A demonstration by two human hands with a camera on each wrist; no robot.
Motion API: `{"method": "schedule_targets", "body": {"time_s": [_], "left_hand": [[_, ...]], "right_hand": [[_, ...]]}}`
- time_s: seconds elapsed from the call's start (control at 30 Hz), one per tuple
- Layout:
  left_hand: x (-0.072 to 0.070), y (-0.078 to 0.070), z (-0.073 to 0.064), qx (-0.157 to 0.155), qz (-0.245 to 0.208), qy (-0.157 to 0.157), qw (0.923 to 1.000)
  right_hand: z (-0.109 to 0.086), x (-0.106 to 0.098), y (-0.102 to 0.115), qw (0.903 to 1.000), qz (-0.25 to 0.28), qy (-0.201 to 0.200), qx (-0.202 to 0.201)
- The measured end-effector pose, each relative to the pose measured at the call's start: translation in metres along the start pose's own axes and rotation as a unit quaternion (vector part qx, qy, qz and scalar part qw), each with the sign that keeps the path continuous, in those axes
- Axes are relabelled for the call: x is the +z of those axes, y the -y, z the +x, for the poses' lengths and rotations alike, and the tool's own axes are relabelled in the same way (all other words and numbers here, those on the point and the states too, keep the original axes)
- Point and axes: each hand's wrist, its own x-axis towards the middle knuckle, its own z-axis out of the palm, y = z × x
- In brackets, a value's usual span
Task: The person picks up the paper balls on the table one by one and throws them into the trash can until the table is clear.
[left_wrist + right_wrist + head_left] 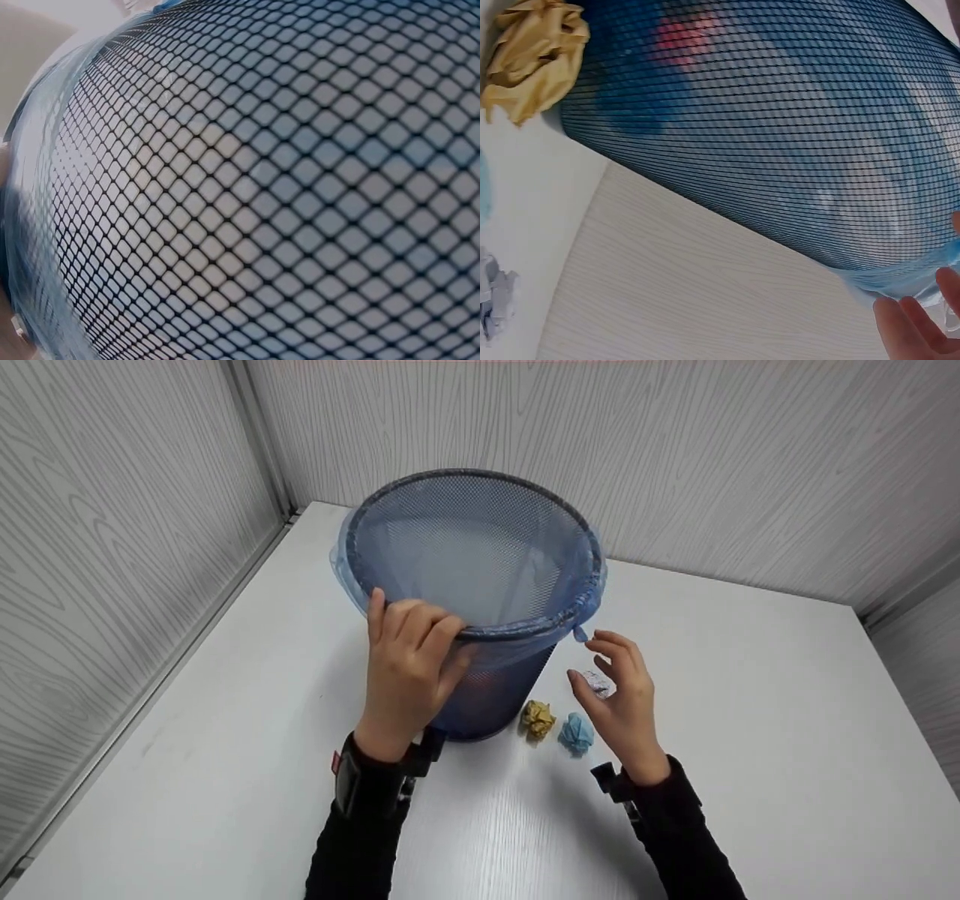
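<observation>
A black mesh wastebasket (499,701) stands on the table, lined with a blue plastic bag (589,604) folded over its rim. My left hand (409,667) grips the near rim, fingers over the edge and thumb outside. Beside the right part of the rim is my right hand (622,697), its fingers spread and slightly bent with nothing between them. A small gathered tip (580,634) of the bag hangs close to those fingertips. The left wrist view is filled by the mesh (247,180). Through the mesh in the right wrist view, a red patch (682,36) shows inside, blurred.
Right of the basket's base lie a yellow-brown crumpled paper ball (538,720), a light blue one (576,733) and a whitish one (597,682), partly behind my right hand. Wood-grain panels (675,457) wall the white table (750,720) at the back and sides.
</observation>
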Motion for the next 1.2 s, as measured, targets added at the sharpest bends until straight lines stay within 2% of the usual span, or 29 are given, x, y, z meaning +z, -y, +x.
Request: {"method": "schedule_targets", "body": {"time_s": [0.23,0.4,0.53,0.67,0.77,0.87,1.03,1.13,1.2], "left_hand": [[0.000,0.000,0.000,0.002,0.000,-0.001,1.0000],[0.001,-0.001,0.001,0.001,-0.002,0.001,1.0000],[0.000,-0.001,0.000,0.000,-0.001,0.004,1.0000],[0.000,-0.001,0.000,-0.001,0.000,0.004,1.0000],[-0.001,0.000,0.000,-0.001,0.001,0.002,1.0000],[0.000,0.000,-0.001,0.000,0.002,0.001,1.0000],[0.000,0.000,0.000,0.001,0.001,0.002,1.0000],[0.000,0.000,0.000,0.001,0.000,0.001,1.0000],[0.000,0.000,-0.001,0.001,0.000,0.001,1.0000]], "right_hand": [[-0.013,0.000,-0.017,0.9960,-0.054,0.069,0.021],[-0.024,-0.007,-0.032,0.9834,-0.104,0.141,0.044],[-0.031,-0.010,-0.041,0.9604,-0.144,0.227,0.074],[-0.037,-0.009,-0.047,0.9293,-0.177,0.310,0.096],[-0.041,-0.007,-0.050,0.9096,-0.192,0.354,0.104],[-0.045,-0.004,-0.052,0.8983,-0.196,0.378,0.109],[-0.048,-0.001,-0.055,0.8895,-0.198,0.395,0.116],[-0.047,-0.001,-0.054,0.8872,-0.192,0.403,0.117],[-0.044,-0.002,-0.053,0.8891,-0.183,0.403,0.115]]}}
